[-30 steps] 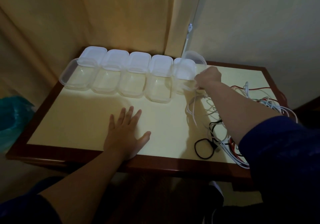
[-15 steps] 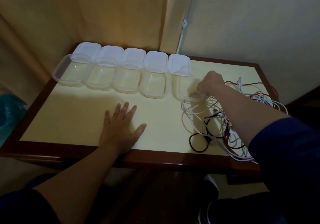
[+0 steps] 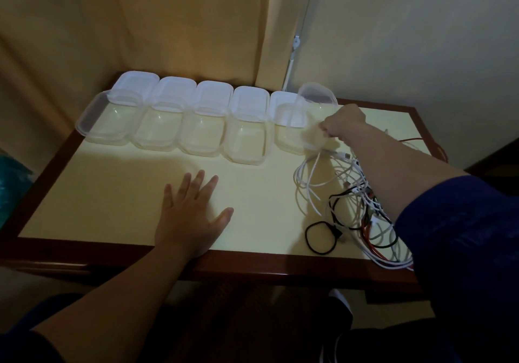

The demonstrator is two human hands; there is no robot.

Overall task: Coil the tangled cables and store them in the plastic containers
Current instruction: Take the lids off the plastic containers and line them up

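Left hand [image 3: 193, 216] lies flat on the table [image 3: 112, 194], fingers straight & spread, holding nothing. Right hand [image 3: 341, 121] is curled tight round the rim of a clear box [image 3: 311, 118], tipped up at the right end of the row of boxes [image 3: 179, 121]. Tangled cables [image 3: 348, 194] lie on the table's right side, under the right arm.

Yellow curtain [image 3: 140, 25] behind table [image 3: 252, 267]; teal bag [image 3: 11, 194] left.

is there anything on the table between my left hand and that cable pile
Nothing visible. The left hand lies flat on bare table, and the stretch between it and the tangled cables is bare too. The containers sit farther back, out of that path.
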